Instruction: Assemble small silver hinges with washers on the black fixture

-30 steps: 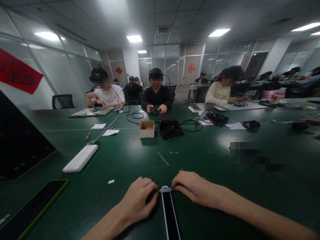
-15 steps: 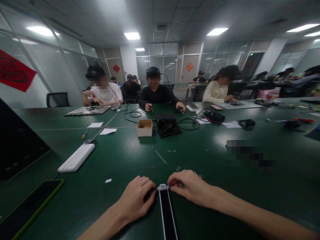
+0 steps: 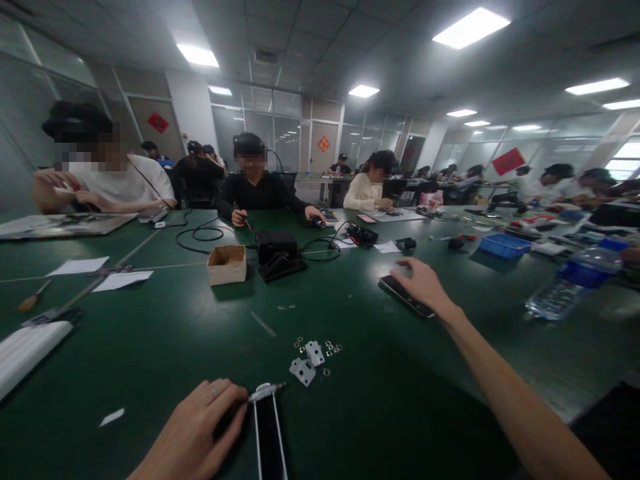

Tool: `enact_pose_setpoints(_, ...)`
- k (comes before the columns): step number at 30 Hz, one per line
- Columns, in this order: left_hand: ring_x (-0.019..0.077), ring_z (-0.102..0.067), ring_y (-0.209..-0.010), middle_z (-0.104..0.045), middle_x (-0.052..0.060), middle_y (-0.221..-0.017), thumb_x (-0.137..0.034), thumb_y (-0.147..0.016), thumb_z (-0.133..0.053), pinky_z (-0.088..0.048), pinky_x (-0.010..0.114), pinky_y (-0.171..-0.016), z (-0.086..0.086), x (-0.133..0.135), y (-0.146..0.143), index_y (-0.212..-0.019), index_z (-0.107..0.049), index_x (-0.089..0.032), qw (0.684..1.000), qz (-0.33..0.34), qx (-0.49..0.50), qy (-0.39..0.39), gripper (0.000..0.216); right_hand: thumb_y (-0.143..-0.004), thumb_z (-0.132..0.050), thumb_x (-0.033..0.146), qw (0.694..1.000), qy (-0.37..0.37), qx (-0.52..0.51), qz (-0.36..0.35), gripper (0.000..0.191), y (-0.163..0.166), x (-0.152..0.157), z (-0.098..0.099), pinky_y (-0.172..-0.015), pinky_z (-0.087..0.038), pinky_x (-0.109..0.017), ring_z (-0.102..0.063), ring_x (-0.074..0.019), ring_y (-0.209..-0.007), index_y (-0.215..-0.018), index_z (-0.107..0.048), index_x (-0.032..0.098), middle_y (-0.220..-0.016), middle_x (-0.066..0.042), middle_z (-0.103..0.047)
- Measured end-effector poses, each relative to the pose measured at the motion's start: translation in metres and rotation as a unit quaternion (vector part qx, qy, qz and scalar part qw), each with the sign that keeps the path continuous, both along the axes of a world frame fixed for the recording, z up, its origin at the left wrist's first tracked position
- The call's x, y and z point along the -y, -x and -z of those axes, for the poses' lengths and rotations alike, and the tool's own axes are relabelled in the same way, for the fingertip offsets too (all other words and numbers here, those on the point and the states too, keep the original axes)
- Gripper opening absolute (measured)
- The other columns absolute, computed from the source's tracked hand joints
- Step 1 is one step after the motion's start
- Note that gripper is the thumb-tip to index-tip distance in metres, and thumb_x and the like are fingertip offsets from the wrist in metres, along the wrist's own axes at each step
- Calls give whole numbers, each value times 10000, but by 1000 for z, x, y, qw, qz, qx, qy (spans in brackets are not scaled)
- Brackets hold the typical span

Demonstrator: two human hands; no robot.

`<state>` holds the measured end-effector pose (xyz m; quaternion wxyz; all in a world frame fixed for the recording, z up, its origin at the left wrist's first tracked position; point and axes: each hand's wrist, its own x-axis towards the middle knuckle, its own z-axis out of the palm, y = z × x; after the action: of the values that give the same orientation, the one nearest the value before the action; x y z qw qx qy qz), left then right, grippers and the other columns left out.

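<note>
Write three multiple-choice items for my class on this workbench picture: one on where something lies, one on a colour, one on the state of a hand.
1. Where do the small metal brackets lie?
A. inside the cardboard box
B. on the table beyond the black strip
C. on the phone

2. What colour is the table?
A. dark green
B. white
C. red

3. What is the right hand doing?
A. gripping a water bottle
C. holding a screwdriver
B. reaching out, fingers spread, onto the phone

Answers: 1 B, the brackets sit on bare table among small washers, past the end of the black strip that the left hand touches. 2 A, the whole top is dark green. 3 B, the open hand rests over the phone, far from the water bottle.
</note>
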<state>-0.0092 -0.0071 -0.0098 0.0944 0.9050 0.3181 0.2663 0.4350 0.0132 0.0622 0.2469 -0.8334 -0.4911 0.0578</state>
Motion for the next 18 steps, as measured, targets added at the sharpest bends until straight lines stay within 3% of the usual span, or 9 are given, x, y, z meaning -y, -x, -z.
enact_pose_setpoints(2, 170, -625, -678, -667, -4, -794, -305, -921, -434, -500, 242, -632, -1, 2, -2, -914, -630, -266, 1000, -19, 11, 1, 199, -822, -593, 455, 996, 32, -16, 85, 587, -47, -4, 12, -999, -303, -554, -403, -402, -1251, -1246, -520, 56, -1294, -266, -496)
enact_pose_setpoints(3, 169, -627, -678, -667, -3, -791, -318, -924, -429, -503, 242, -636, -1, 3, -2, -907, -634, -264, 1000, -26, 13, 1, 213, -781, -633, 474, 993, 46, -31, 100, 623, -65, -5, 20, -979, -316, -574, -431, -425, -1218, -1226, -536, 49, -1256, -272, -526)
enact_pose_setpoints(5, 166, -630, -676, -670, -3, -788, -346, -929, -423, -507, 239, -645, 0, 3, -3, -894, -642, -258, 999, -30, 12, 1, 239, -731, -679, 483, 989, 68, -72, 106, 586, -90, -5, 37, -949, -386, -515, -524, -392, -1132, -1158, -591, 90, -1142, -211, -620)
enact_pose_setpoints(10, 165, -642, -685, -678, 0, -792, -419, -945, -398, -517, 237, -641, -2, 3, -3, -893, -650, -258, 1000, -28, 9, 2, 304, -879, -461, 480, 978, 60, -192, 53, 485, -117, -1, 67, -741, -525, -290, -652, -234, -938, -1167, -589, 112, -1091, -139, -671)
enact_pose_setpoints(13, 164, -649, -690, -682, -3, -793, -421, -950, -398, -521, 234, -640, -5, 2, -3, -898, -650, -263, 1000, -23, 12, 2, 302, -838, -540, 411, 969, 57, -240, 2, 442, -126, 3, 73, -711, -533, -251, -660, -205, -911, -1185, -584, 141, -1103, -100, -678)
enact_pose_setpoints(18, 160, -653, -670, -686, -6, -790, -369, -933, -447, -529, 228, -631, -5, 0, -2, -900, -647, -263, 1000, -2, 5, 1, 229, -775, -636, 377, 962, 65, -262, -39, 555, -132, 7, 76, -677, -544, -255, -660, -208, -902, -1260, -510, 139, -1142, -118, -653)
